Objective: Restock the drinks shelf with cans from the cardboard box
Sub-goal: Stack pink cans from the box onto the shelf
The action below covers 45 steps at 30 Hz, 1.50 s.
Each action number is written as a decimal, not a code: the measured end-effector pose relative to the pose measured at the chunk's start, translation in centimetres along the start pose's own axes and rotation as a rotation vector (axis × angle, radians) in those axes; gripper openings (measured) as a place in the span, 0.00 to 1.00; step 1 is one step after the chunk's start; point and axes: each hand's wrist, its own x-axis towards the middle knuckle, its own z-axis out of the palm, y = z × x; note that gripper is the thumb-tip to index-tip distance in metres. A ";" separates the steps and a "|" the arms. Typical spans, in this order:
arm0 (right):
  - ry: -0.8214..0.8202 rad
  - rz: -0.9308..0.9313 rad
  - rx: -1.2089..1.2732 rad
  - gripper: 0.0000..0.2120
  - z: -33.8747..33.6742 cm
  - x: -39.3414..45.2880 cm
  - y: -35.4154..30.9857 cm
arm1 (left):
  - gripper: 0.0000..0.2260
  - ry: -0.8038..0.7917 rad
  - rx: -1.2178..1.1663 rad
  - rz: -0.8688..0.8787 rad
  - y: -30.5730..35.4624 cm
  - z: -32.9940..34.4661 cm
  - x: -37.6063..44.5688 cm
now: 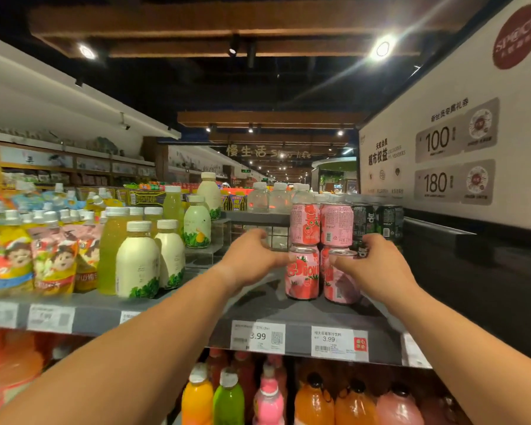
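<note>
Two pink strawberry cans stand side by side on the grey drinks shelf. My left hand touches the left pink can near its top with thumb and fingertips. My right hand grips the right pink can from its right side. Two more pink cans are stacked on top behind them. Dark green cans stand to the right, partly hidden by my right hand. The cardboard box is out of view.
White and yellow juice bottles and cartoon pouches fill the shelf's left part. Clear bottles sit on a raised tier behind. Price tags line the shelf edge. Coloured bottles stand below. A white sign panel rises at right.
</note>
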 end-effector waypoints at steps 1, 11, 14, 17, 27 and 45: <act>0.044 -0.031 -0.001 0.35 -0.1 -1.0 -0.9 | 0.40 0.050 -0.002 0.030 0.2 -1.3 -1.0; -0.165 -0.364 0.156 0.33 11.3 -17.7 -14.6 | 0.29 0.375 0.156 -0.050 -8.9 -18.1 -18.6; -0.293 -0.411 0.213 0.33 16.0 -22.8 -19.0 | 0.29 0.471 0.310 -0.162 -12.6 -24.2 -25.3; -0.407 -0.480 0.259 0.33 20.1 -28.3 -23.4 | 0.29 0.550 0.387 -0.262 -15.8 -29.5 -31.4; -0.833 -0.668 0.307 0.33 34.4 -47.5 -27.8 | 0.26 0.814 0.311 -0.720 -29.9 -33.8 -49.6; -1.469 -0.883 0.021 0.32 67.1 -60.7 -14.8 | 0.14 0.943 -0.023 -1.441 -58.9 -25.8 -51.0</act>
